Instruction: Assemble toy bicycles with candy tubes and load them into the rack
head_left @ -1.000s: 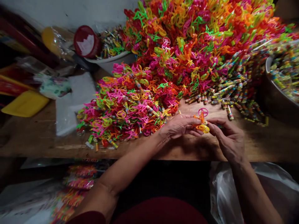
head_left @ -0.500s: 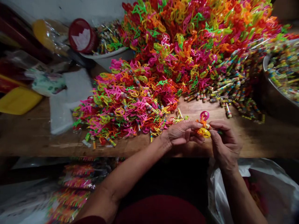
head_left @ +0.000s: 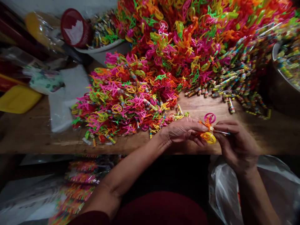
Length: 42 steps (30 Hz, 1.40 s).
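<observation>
Pinching from the left side, the left hand (head_left: 185, 129) has an orange plastic piece (head_left: 207, 123) between thumb and forefinger, grip narrow; its lower fingers are curled below. A magenta spoked wheel (head_left: 209, 118) sits on the far side of this piece and a yellow spoked wheel (head_left: 208, 137) on the near side, so the line through the wheels runs roughly away from the wearer. Crossing that line, a slim clear tube (head_left: 225, 133) points left to right, its right end dipping slightly toward the near side. Its left part meets the orange piece near a small cream-coloured bit (head_left: 211, 128); whether it is seated or merely touching cannot be told. The right hand (head_left: 241, 148) has this tube in its grip, thumb and forefinger close together, the tip passing out beyond the forefinger; some blur here. Joint position: between the two sets of fingertips, above the near edge of the wooden desk (head_left: 194, 104), left hand nearer the orange piece, right hand nearer the tube's free end. Beyond the left wrist lies a heap of coloured plastic pieces (head_left: 126, 103); loose striped tubes (head_left: 231, 86) lie on the far side of the right hand, beside a metal pot (head_left: 276, 51).
</observation>
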Tool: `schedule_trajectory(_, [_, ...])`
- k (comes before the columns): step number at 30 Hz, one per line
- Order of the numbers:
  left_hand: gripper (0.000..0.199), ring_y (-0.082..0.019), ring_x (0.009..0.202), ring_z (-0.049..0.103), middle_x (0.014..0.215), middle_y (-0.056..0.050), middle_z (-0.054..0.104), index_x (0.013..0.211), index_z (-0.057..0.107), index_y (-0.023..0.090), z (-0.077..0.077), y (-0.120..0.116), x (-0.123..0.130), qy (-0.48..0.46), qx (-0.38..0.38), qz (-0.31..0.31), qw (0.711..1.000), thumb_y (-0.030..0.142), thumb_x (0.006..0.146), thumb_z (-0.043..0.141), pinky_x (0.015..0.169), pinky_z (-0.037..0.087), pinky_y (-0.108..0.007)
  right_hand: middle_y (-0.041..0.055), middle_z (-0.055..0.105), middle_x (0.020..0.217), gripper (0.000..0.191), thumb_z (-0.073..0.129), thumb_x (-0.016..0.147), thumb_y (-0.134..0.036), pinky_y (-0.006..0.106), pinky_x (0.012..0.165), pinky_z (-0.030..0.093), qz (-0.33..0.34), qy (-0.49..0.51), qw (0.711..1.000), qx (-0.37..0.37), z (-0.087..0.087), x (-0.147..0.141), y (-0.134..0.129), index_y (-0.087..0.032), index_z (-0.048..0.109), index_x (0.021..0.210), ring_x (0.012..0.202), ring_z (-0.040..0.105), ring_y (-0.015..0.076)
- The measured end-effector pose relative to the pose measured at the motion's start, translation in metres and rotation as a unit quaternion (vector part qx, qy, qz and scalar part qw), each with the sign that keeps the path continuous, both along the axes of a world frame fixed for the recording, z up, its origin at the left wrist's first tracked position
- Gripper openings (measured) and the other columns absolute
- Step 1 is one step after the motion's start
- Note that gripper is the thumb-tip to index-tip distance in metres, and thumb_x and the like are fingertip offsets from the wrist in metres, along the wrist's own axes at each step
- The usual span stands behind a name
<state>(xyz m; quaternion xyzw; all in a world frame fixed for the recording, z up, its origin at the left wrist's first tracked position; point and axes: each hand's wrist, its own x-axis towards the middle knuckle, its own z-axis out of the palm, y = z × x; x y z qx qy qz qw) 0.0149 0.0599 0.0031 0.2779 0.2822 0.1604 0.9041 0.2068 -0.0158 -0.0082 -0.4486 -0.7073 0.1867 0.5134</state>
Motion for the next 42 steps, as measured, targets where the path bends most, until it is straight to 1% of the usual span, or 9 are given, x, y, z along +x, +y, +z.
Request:
schedule_trajectory(7, [0.02,-0.014,0.058,0.071,0.075,-0.007,0.076,0.083,0.075,0.009,0.005,-0.01,0.003,-0.002,-0.013,0.006,1.0,0.019,0.069,0.083,0.058,0.059,-0.022,0.003,0.072,0.101,0.031,0.07,0.087,-0.005,0.027,0.077,0.055,0.083,-0.062,0.994,-0.029,0.025,0.015,0.005,-0.023,0.071,0.112,0.091,0.071,0.0157])
schedule_trajectory(13, [0.014,-0.01,0.058,0.069,0.074,-0.007,0.076,0.081,0.075,0.008,0.011,-0.015,0.005,-0.002,-0.02,0.0,1.0,0.018,0.072,0.081,0.058,0.056,-0.017,0.0034,0.075,0.106,0.04,0.072,0.083,-0.002,0.029,0.079,0.057,0.054,-0.035,0.998,0.004,0.019,0.012,-0.009,-0.025,0.073,0.116,0.094,0.072,0.0178])
schedule_trajectory(17, [0.013,-0.014,0.057,0.07,0.071,-0.006,0.074,0.08,0.074,0.008,0.009,-0.016,0.005,-0.011,-0.019,-0.043,0.999,0.018,0.072,0.077,0.056,0.058,-0.022,0.0035,0.074,0.105,0.041,0.071,0.083,0.0,0.029,0.078,0.057,0.042,0.002,0.999,0.016,0.016,0.01,-0.014,-0.025,0.074,0.115,0.093,0.072,0.0177])
schedule_trajectory(23, [0.015,-0.011,0.052,0.067,0.067,-0.006,0.073,0.08,0.07,0.009,-0.001,-0.018,0.003,0.004,-0.014,-0.027,1.0,0.019,0.073,0.078,0.052,0.054,-0.019,0.0044,0.074,0.104,0.029,0.064,0.091,-0.004,0.024,0.077,0.058,0.123,-0.166,0.978,-0.002,0.037,0.015,-0.007,-0.022,0.071,0.113,0.089,0.073,0.0147])
schedule_trajectory(26, [0.014,-0.01,0.054,0.067,0.067,-0.005,0.073,0.08,0.07,0.008,-0.001,-0.02,0.004,0.031,-0.003,0.001,1.0,0.017,0.073,0.079,0.056,0.054,-0.018,0.0038,0.073,0.1,0.023,0.063,0.094,-0.009,0.023,0.071,0.057,0.119,-0.181,0.976,-0.01,0.045,0.017,-0.001,-0.023,0.07,0.11,0.084,0.072,0.014])
schedule_trajectory(33, [0.034,-0.015,0.07,0.073,0.083,-0.007,0.076,0.088,0.073,0.008,0.001,-0.021,0.002,0.062,0.079,0.011,0.995,0.032,0.071,0.089,0.07,0.062,-0.028,0.0047,0.07,0.095,0.019,0.06,0.095,-0.012,0.026,0.07,0.057,0.114,-0.156,0.98,-0.039,0.03,0.012,-0.003,-0.023,0.069,0.108,0.083,0.071,0.0149])
schedule_trajectory(38, [0.033,-0.013,0.061,0.07,0.076,-0.006,0.074,0.089,0.073,0.011,0.02,-0.011,-0.027,0.17,0.187,0.001,0.967,0.04,0.077,0.083,0.065,0.058,-0.026,0.0059,0.069,0.107,0.029,0.065,0.094,-0.021,0.028,0.073,0.058,0.058,-0.056,0.994,-0.075,0.019,0.001,0.002,-0.022,0.06,0.122,0.084,0.068,0.0146])
schedule_trajectory(40, [0.023,-0.01,0.052,0.063,0.067,-0.001,0.069,0.085,0.071,0.014,0.033,-0.006,-0.045,0.234,0.255,0.045,0.937,0.037,0.083,0.076,0.056,0.051,-0.021,0.0051,0.067,0.106,0.033,0.066,0.094,-0.03,0.027,0.067,0.055,0.021,-0.011,0.993,-0.119,0.013,0.008,0.011,-0.021,0.057,0.125,0.075,0.064,0.0128])
schedule_trajectory(42, [0.016,-0.009,0.048,0.056,0.061,0.002,0.064,0.081,0.069,0.016,0.046,-0.002,-0.06,0.325,0.336,0.074,0.881,0.031,0.086,0.069,0.05,0.041,-0.019,0.0026,0.065,0.094,0.026,0.062,0.095,-0.037,0.027,0.062,0.05,-0.053,-0.019,0.988,-0.14,0.002,0.021,0.027,-0.021,0.062,0.115,0.07,0.06,0.0129])
